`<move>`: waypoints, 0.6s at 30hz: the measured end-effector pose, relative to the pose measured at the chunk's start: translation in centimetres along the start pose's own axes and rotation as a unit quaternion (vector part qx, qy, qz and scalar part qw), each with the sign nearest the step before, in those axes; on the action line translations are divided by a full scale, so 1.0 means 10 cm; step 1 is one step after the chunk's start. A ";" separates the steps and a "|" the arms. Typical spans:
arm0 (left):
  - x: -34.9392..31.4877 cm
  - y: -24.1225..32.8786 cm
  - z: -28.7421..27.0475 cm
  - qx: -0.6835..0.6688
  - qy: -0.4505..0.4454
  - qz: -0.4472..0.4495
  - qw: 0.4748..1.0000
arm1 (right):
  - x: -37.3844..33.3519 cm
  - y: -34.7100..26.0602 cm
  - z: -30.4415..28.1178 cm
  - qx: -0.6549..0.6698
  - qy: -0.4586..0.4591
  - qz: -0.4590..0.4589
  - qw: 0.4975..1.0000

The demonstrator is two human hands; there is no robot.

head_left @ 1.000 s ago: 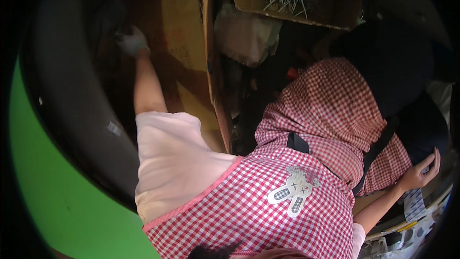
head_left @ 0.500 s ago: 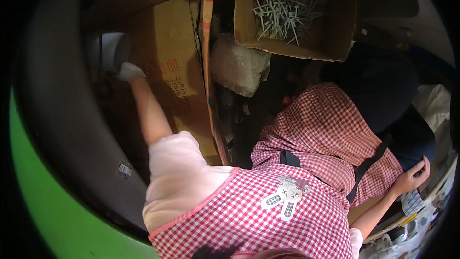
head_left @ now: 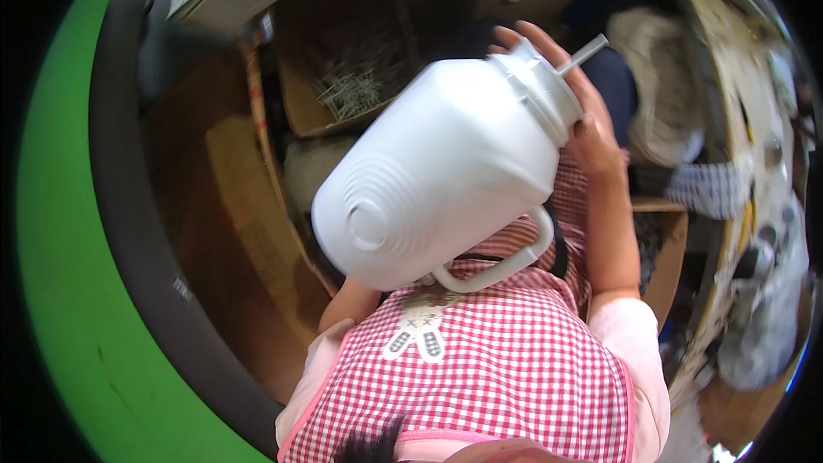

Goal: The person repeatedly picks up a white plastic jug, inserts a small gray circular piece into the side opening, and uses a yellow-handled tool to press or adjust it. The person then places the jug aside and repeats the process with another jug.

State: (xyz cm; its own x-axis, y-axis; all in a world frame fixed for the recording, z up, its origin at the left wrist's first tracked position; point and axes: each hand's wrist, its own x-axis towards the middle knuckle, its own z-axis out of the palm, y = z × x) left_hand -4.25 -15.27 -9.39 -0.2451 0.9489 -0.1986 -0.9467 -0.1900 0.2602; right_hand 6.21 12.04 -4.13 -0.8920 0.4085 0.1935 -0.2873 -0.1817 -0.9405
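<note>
A large white plastic jug (head_left: 446, 167) lies tilted in front of my chest, its neck up to the right and its ringed base toward the lower left. A looped handle (head_left: 506, 266) faces my apron. My right hand (head_left: 591, 124) is closed round the neck, the thumb on the near side and the fingers reaching over the far side. From the neck a thin white stub (head_left: 585, 55) sticks out beside the fingers. Of my left arm only the forearm (head_left: 350, 304) shows, leading in under the jug's base; the jug hides that hand and its fingers.
Beyond the jug, a cardboard box (head_left: 300, 116) holds many thin pale plastic sticks (head_left: 353, 96). A tall open carton (head_left: 249, 206) stands to the left, beside a dark machine edge (head_left: 141, 206) and a green panel (head_left: 56, 231). A cluttered worktop (head_left: 729, 120) runs along the right.
My left arm has come back from its far-left reach beside a white object. The white jug now fills the middle, and my right hand has moved from the right side onto its neck.
</note>
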 end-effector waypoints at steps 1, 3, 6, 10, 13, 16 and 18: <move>0.14 -0.14 0.06 0.063 0.010 -0.034 0.997 | 0.00 -0.13 -0.02 0.048 -0.010 -0.022 0.999; 0.33 -0.16 0.19 0.217 0.044 -0.111 0.969 | -0.06 -0.50 -0.19 0.057 -0.010 0.006 0.998; 0.42 0.29 0.51 0.526 0.121 -0.186 0.821 | -0.31 -1.01 -0.29 -0.075 0.076 0.026 0.994; 0.51 0.64 1.11 0.640 0.091 0.117 0.754 | -0.59 -1.23 0.02 -0.381 0.108 0.073 0.916; 0.63 0.26 1.43 0.645 -0.078 0.171 0.740 | -0.60 -1.03 0.28 -0.463 0.090 -0.053 0.880; 0.85 0.01 1.57 0.708 -0.070 0.194 0.676 | -0.64 -1.02 -0.32 -0.342 0.063 -0.061 0.936; 0.90 -0.01 1.52 0.688 0.029 0.145 0.711 | -0.70 -1.21 -1.31 -0.696 0.097 -0.139 0.698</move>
State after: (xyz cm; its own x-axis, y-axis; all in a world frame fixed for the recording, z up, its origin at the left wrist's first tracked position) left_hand -3.21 -2.90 3.13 -0.4343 0.9005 0.0237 0.2359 0.0883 0.9677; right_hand 20.56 23.10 2.24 -0.7665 0.3922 0.5086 0.2970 0.9186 -0.2607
